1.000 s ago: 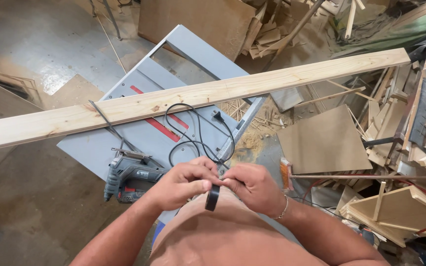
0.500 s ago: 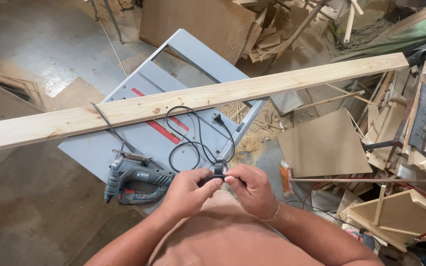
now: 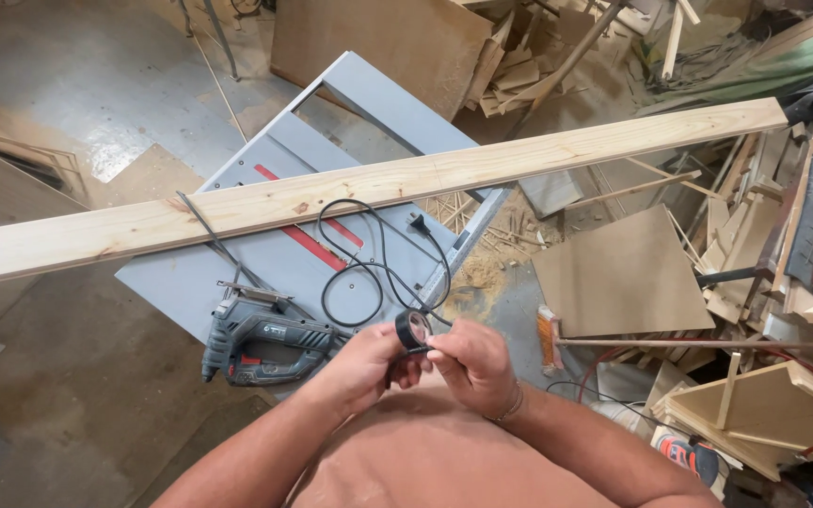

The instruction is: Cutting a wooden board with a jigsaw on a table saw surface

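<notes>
Overhead view of a workshop bench. Both hands meet just above the near edge of a grey saw table [image 3: 265,273]. The left hand [image 3: 361,365] and the right hand [image 3: 470,362] together pinch a roll of black tape [image 3: 413,329], held upright between the fingertips, its open centre facing the camera; each hand is closed on the roll. A grey-and-blue jigsaw [image 3: 265,341] lies on its side on the table, just left of the left hand. Its black cord [image 3: 378,259] loops loosely across the tabletop, ending at a plug near the far edge. A long pale wooden plank [image 3: 378,183] lies diagonally across the table, overhanging both sides. Sawdust and offcuts [image 3: 482,226] cover the floor beyond; flat boards [image 3: 623,273] and stacked scrap wood [image 3: 773,282] lie to the right. No container is visible among these things.
</notes>
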